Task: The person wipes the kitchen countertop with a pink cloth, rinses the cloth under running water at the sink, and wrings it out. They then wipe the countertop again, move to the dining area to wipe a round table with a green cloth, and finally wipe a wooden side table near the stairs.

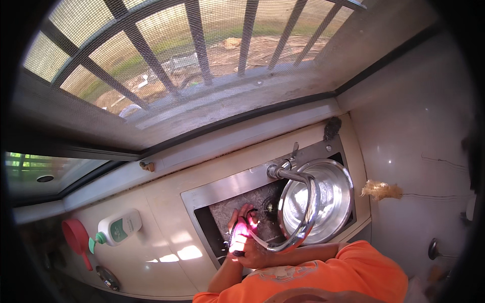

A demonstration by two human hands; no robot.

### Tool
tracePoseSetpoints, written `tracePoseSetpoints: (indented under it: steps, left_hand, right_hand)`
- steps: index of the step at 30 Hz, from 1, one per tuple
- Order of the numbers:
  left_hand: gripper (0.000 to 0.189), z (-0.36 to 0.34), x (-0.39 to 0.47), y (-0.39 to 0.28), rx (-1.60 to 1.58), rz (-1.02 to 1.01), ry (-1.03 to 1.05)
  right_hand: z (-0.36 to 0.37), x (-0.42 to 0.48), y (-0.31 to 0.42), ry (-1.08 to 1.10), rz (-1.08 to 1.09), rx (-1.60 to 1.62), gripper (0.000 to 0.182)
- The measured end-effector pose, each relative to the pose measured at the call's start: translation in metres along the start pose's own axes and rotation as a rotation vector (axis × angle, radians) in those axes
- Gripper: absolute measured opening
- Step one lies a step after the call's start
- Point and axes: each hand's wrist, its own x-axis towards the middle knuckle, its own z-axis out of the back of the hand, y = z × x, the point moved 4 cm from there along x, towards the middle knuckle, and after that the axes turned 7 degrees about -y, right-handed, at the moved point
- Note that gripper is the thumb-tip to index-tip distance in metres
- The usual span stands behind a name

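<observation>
Both hands are over the steel sink [223, 185], beneath the end of a curved chrome faucet [312, 197]. A bright pink item with dark edges [240, 231], perhaps a cloth, lies between them; glare washes out its middle. My left hand [244, 212] shows spread fingertips on the far side of the item. My right hand [252, 253] is closed on its near end, close to the spout. The crossing of the wrists makes it hard to tell which hand is which. A shiny metal basin [322, 200] sits on the sink's right part, under the faucet's curve.
A white bottle with a green cap [119, 227] lies on the left counter, beside a red plastic dipper [75, 235] and a small metal dish [107, 278]. A dark scouring pad [332, 128] rests behind the sink. A fibrous loofah [382, 190] hangs at the right wall. A barred, screened window stands ahead.
</observation>
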Motion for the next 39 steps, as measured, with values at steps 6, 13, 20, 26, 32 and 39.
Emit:
tracePoseSetpoints:
  steps: [6,13,20,26,32,39]
  left_hand:
    - [0.036,-0.013,-0.049,0.007,0.373,-0.652,-0.06]
    - [0.043,0.008,-0.046,-0.014,0.164,0.017,-0.185]
    - [0.021,-0.017,-0.076,-0.024,0.868,-0.312,0.141]
    - [0.029,0.0,-0.072,-0.04,0.756,-0.341,0.123]
    - [0.04,0.044,-0.029,-0.024,0.36,-0.105,-0.018]
    - [0.048,0.041,0.011,0.0,0.094,0.193,0.101]
  right_hand:
    - [0.01,0.017,-0.031,-0.066,0.084,-0.302,0.024]
    - [0.051,0.038,-0.054,-0.122,-0.101,-0.472,0.021]
    - [0.042,0.011,-0.066,0.038,-0.363,0.525,0.042]
    - [0.054,0.01,-0.074,-0.097,-0.373,-0.152,0.022]
    - [0.042,0.018,-0.037,-0.122,0.005,-0.197,0.02]
    - [-0.003,-0.008,-0.004,-0.026,-0.033,-0.087,0.022]
